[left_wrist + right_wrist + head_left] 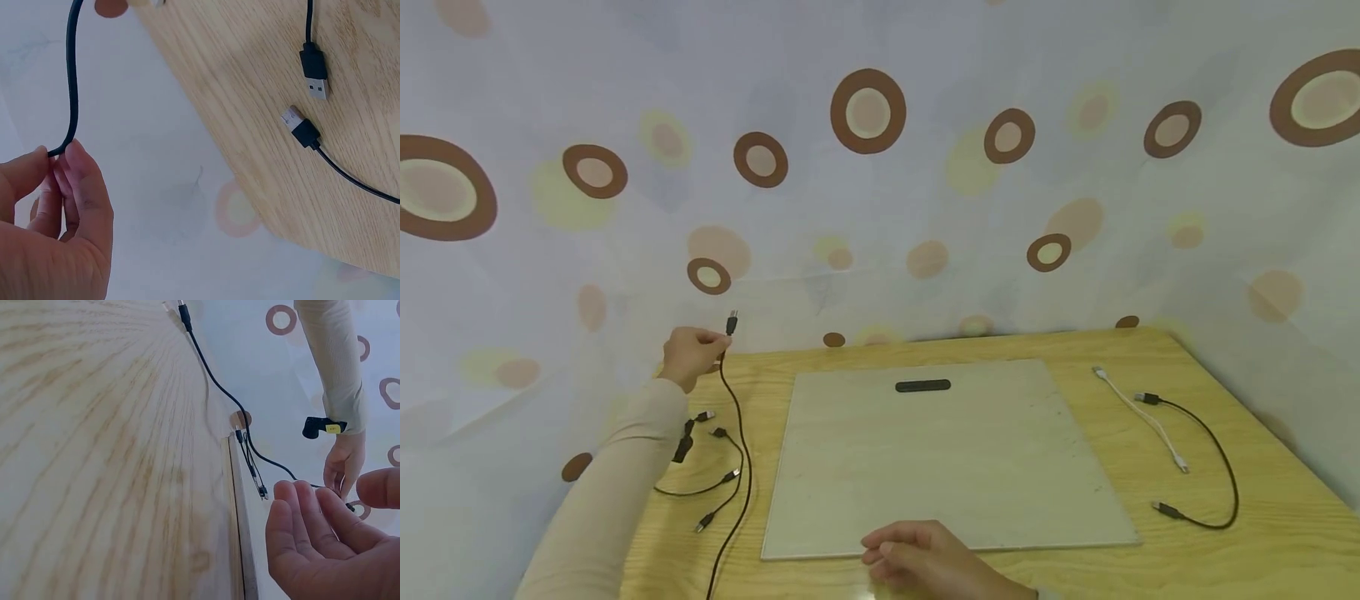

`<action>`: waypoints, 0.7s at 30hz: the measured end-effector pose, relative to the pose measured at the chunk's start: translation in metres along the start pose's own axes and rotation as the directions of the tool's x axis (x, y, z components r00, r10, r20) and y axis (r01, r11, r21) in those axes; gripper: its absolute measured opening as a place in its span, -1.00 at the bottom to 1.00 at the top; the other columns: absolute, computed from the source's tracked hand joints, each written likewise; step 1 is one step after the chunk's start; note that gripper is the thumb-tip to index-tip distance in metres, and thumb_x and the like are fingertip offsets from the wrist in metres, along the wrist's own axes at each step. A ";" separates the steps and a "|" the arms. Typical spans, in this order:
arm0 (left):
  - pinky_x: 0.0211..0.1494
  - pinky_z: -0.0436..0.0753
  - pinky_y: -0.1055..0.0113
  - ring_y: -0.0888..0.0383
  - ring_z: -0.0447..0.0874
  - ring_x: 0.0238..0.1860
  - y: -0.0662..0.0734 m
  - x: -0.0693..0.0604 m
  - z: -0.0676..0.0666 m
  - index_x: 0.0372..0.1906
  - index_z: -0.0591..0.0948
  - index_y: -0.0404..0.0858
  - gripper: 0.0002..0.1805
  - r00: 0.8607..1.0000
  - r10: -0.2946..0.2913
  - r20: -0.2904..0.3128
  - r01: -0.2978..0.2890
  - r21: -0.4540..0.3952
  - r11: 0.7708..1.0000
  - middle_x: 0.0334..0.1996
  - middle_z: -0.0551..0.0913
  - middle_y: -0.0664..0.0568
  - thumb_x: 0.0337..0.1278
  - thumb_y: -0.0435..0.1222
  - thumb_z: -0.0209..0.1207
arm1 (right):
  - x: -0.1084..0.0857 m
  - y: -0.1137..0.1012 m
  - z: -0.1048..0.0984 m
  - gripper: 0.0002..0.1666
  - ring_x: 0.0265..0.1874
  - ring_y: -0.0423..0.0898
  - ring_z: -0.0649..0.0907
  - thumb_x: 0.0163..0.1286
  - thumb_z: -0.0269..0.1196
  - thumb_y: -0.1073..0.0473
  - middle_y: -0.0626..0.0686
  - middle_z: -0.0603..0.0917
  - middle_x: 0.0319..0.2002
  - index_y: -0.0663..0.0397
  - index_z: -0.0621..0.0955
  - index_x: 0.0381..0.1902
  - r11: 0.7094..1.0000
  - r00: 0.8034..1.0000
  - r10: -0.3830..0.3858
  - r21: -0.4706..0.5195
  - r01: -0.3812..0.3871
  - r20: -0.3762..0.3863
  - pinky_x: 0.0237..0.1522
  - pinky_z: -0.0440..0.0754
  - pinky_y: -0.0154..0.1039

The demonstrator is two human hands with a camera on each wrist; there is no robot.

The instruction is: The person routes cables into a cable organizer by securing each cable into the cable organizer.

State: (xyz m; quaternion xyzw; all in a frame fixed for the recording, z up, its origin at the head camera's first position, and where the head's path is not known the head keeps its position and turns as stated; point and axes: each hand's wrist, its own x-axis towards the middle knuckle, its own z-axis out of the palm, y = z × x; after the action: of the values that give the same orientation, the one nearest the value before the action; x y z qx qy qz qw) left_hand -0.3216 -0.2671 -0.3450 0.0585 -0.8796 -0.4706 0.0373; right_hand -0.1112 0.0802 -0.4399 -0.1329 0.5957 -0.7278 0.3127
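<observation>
Between thumb and fingertips, my left hand (691,354) pinches a long black cable (747,442) just below its plug (732,323), which points up above the back left of the table. From there the cable hangs down and runs toward the table's front edge. In the left wrist view the left hand (69,219) holds the bent black cable (72,75). My right hand (932,558) holds nothing, its fingers loosely bent at the front edge of the pale board (940,467). The right wrist view shows the right hand (331,544) with thumb and fingers apart.
Several short black cables (724,498) lie on the table's left side, near a black strap-like piece (684,442) partly behind the left sleeve. To the right of the board lie a white cable (1142,414) and a curved black cable (1231,475). A dark oblong piece (922,386) lies on the board.
</observation>
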 end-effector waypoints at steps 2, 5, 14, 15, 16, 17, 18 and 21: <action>-0.11 0.68 0.32 0.18 0.60 -0.25 0.001 -0.002 -0.003 0.11 0.52 -0.52 -0.59 1.000 -0.020 -0.002 0.020 -0.053 0.998 -0.01 0.52 -0.22 0.36 -0.25 0.08 | 0.001 0.000 -0.001 -0.50 -0.22 -0.26 0.67 0.50 0.05 0.14 0.15 0.69 -0.06 0.54 0.45 0.14 1.000 1.000 -0.018 -0.011 0.018 0.003 -0.02 0.62 -0.28; -0.08 0.67 0.32 0.23 0.58 -0.25 0.001 -0.005 -0.006 0.16 0.46 -0.55 -0.57 0.999 -0.041 0.000 0.040 -0.117 0.992 0.09 0.46 -0.27 0.39 -0.28 0.03 | 0.002 -0.001 -0.001 -0.51 -0.21 -0.24 0.67 0.50 0.06 0.15 0.18 0.68 -0.05 0.53 0.46 0.13 1.000 1.000 -0.015 -0.026 0.014 -0.011 -0.01 0.62 -0.25; -0.11 0.66 0.42 0.35 0.55 -0.37 -0.004 -0.010 -0.013 0.25 0.35 -0.53 -0.53 0.981 -0.187 -0.060 0.164 -0.276 0.947 0.03 0.42 -0.18 0.41 -0.29 -0.03 | 0.003 -0.004 -0.001 -0.55 -0.21 -0.22 0.68 0.48 0.08 0.16 0.20 0.69 -0.06 0.50 0.50 0.10 0.999 0.999 0.022 -0.032 -0.023 -0.035 -0.04 0.64 -0.24; -0.11 0.66 0.41 0.38 0.57 -0.41 -0.004 -0.010 -0.014 0.25 0.35 -0.52 -0.54 0.977 -0.205 -0.062 0.179 -0.290 0.940 0.01 0.43 -0.16 0.40 -0.29 -0.02 | 0.003 -0.005 -0.001 -0.54 -0.21 -0.22 0.68 0.48 0.07 0.16 0.20 0.69 -0.06 0.50 0.49 0.10 0.999 0.999 0.019 -0.033 -0.020 -0.031 -0.04 0.63 -0.25; -0.12 0.66 0.41 0.40 0.58 -0.45 -0.004 -0.010 -0.014 0.25 0.34 -0.51 -0.54 0.974 -0.219 -0.062 0.191 -0.306 0.933 -0.01 0.43 -0.15 0.40 -0.29 -0.03 | 0.003 -0.005 -0.002 -0.54 -0.21 -0.22 0.67 0.49 0.07 0.16 0.20 0.69 -0.06 0.51 0.49 0.11 0.999 1.000 0.014 -0.034 -0.015 -0.028 -0.04 0.63 -0.25; -0.12 0.66 0.41 0.41 0.60 -0.48 -0.004 -0.011 -0.014 0.26 0.33 -0.51 -0.54 0.970 -0.234 -0.061 0.203 -0.323 0.924 -0.03 0.42 -0.13 0.40 -0.29 -0.03 | 0.003 -0.004 -0.003 -0.54 -0.21 -0.22 0.67 0.49 0.06 0.16 0.19 0.69 -0.06 0.51 0.49 0.11 0.999 1.000 0.011 -0.032 -0.012 -0.025 -0.04 0.63 -0.26; -0.12 0.66 0.42 0.42 0.61 -0.51 -0.004 -0.011 -0.013 0.26 0.33 -0.49 -0.54 0.966 -0.251 -0.058 0.217 -0.341 0.915 -0.05 0.42 -0.11 0.40 -0.29 -0.03 | 0.003 -0.004 -0.003 -0.54 -0.21 -0.22 0.67 0.49 0.06 0.16 0.19 0.69 -0.06 0.51 0.49 0.11 1.000 1.000 0.008 -0.031 -0.008 -0.022 -0.04 0.63 -0.26; -0.07 0.64 0.40 0.42 0.64 -0.56 -0.002 -0.012 -0.012 0.30 0.30 -0.46 -0.52 0.957 -0.285 -0.049 0.240 -0.412 0.879 -0.10 0.42 -0.07 0.41 -0.28 -0.03 | 0.002 -0.002 -0.004 -0.53 -0.22 -0.24 0.67 0.50 0.04 0.17 0.19 0.69 -0.05 0.54 0.47 0.11 1.000 1.000 -0.009 -0.029 0.009 -0.009 -0.04 0.63 -0.28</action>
State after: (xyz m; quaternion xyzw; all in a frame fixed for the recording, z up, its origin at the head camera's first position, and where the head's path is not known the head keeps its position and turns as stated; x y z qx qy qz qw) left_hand -0.3084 -0.2769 -0.3404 0.1937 -0.7449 -0.6377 0.0318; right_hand -0.1160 0.0820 -0.4393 -0.1365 0.6071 -0.7211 0.3047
